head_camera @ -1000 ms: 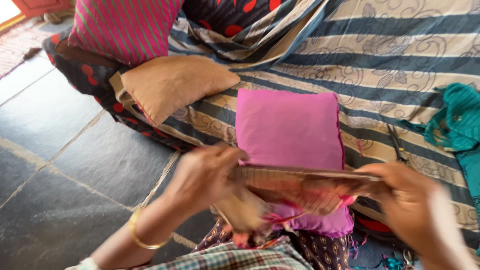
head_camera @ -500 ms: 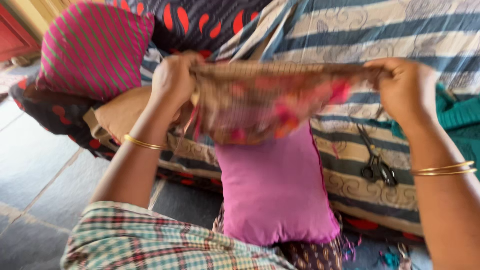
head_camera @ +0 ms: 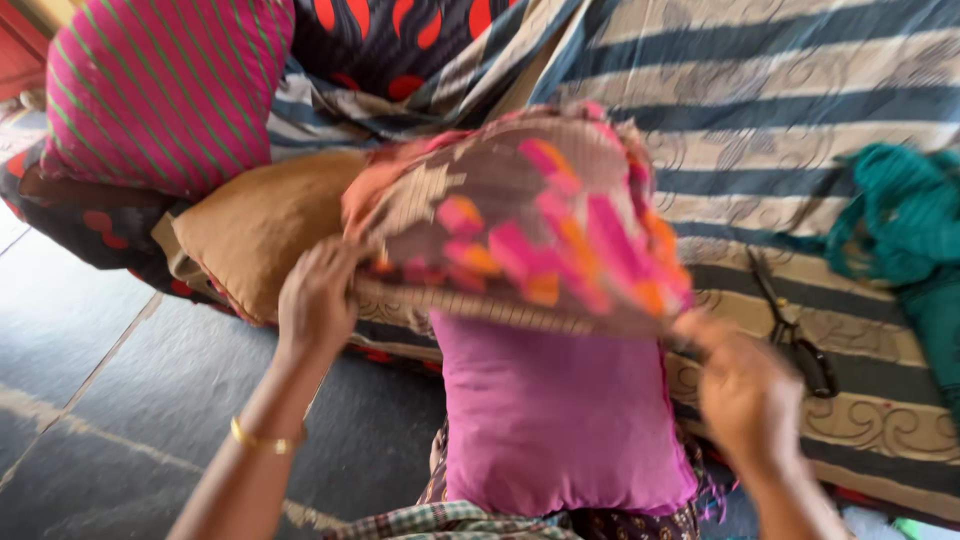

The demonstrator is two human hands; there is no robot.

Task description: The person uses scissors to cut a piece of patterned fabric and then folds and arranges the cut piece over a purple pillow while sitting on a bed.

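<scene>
I see L hand [head_camera: 318, 297] pinching patterned cushion cover [head_camera: 520, 225] at lower left edge, R hand [head_camera: 745, 393] blurred, gripping its lower right corner. Cover drapes over top of pink cushion [head_camera: 555, 420]. Scissors [head_camera: 795, 335] right of cushion, tan cushion [head_camera: 262, 225] left.

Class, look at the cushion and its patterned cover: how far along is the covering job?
Done: the cover sits over the top end of the pink cushion. In hand: the left hand and right hand grip its open edge. Left: most of the cushion is bare below that edge.
</scene>
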